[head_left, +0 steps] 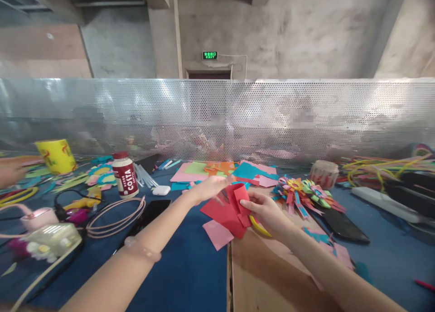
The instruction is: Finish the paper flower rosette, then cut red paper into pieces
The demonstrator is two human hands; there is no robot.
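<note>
Left of the Costa bottle [124,176], another person's blurred hand [11,172] is cut off by the frame edge. Right of the bottle, the left hand's [211,188] fingertips blur, their contact with the red paper [224,216] unclear; farther right, the edge crops a slim red object [424,283].

The folded red paper [243,199] looks matt and smooth, as does the pink paper [217,234]. A perforated metal screen [265,108] has a shiny, uneven sheen before a rough concrete wall [306,31]. The counter [190,271] shows a matt blue covering beside a smooth brown section [268,276], wood or cardboard. The earbud case [161,190] is glossy white plastic; the dark phone [346,223] is smooth and glossy; the bracelet [142,249] looks translucent.
</note>
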